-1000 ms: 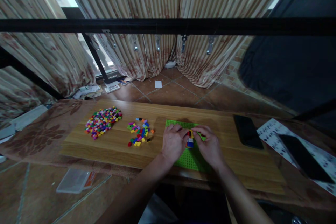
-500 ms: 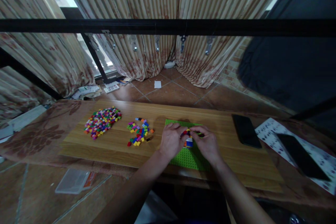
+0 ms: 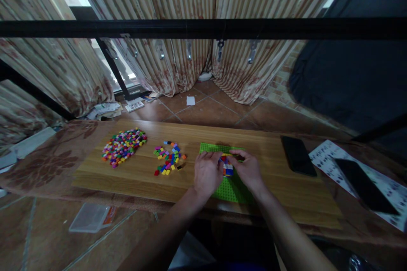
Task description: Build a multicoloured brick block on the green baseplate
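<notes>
A green studded baseplate (image 3: 232,192) lies on the wooden board. On it stands a small build of toy bricks (image 3: 227,170), with blue, white, red and yellow showing. My left hand (image 3: 207,173) curls round the build's left side, its fingertips closed against the upper bricks. From the right, my right hand (image 3: 248,171) pinches at the top of the same build, thumb and fingers close together. The fingers hide much of the upper bricks, so I cannot tell whether a loose brick is between them.
Left of the baseplate lies a loose cluster of bricks (image 3: 170,159), and farther left a dense brick pile (image 3: 124,146). A black phone (image 3: 298,156) rests on the board's right. Beyond it, a dark device (image 3: 365,184) lies on a printed sheet (image 3: 327,154). A black rail (image 3: 203,29) crosses above.
My right hand has shifted slightly left over the build, and a yellow brick at its top shows more. My left hand stays nearly in place. The whole view has tilted a little.
</notes>
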`<state>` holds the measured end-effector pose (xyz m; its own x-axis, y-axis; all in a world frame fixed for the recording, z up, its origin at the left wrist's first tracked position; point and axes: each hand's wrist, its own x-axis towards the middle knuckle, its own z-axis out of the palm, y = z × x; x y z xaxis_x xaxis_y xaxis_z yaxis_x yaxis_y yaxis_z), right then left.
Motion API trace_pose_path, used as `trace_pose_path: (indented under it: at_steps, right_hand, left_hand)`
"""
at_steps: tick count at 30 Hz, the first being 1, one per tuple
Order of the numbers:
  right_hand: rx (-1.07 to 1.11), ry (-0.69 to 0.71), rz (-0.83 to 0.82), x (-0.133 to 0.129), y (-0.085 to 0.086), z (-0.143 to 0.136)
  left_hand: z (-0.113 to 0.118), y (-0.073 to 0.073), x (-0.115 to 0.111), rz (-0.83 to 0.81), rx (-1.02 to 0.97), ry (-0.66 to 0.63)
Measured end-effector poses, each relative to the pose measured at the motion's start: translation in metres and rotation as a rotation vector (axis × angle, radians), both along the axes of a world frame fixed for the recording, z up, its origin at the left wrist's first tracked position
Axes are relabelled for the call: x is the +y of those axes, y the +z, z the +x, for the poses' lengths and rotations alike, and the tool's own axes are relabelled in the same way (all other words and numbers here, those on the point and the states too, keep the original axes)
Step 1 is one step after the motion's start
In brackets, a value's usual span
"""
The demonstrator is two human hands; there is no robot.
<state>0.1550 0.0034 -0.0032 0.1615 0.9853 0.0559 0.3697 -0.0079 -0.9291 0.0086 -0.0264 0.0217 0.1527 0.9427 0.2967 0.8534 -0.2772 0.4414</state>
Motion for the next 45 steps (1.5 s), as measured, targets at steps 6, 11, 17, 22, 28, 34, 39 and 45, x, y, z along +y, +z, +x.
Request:
trace_pose_path:
  at_steps: [6,11,17,22,28,34,39,45]
  right_hand:
    - [0.152,0.004,-0.085,0.005,-0.005,0.004]
    - [0.175,-0.007,-0.11,0.013,-0.008,0.005]
    - [0.255,-0.016,-0.115,0.01,-0.009,0.003]
    - [0.318,-0.094,-0.083,-0.004,-0.005,0.009]
    - [0.187,0.059,0.087,-0.019,0.011,0.013]
    - [0.289,0.217,0.016,-0.021,0.024,0.0]
    - [0.357,0.15,0.062,-0.024,0.03,-0.005]
    - [0.145,0.028,0.374,-0.043,0.034,-0.01]
  left_hand:
    - [0.004,-0.001,0.001,-0.007,0.008,0.017]
    - [0.008,-0.002,0.001,0.003,0.017,0.03]
    - [0.016,-0.001,0.0,0.016,0.035,0.081]
    - [0.015,0.001,-0.003,0.022,-0.028,0.099]
    - [0.006,0.01,-0.008,-0.022,-0.366,0.153]
    - [0.008,0.015,-0.015,-0.012,-0.375,0.005]
    - [0.014,0.011,-0.013,-0.12,-0.825,0.043]
    - [0.015,0.026,-0.015,-0.589,-1.618,0.119]
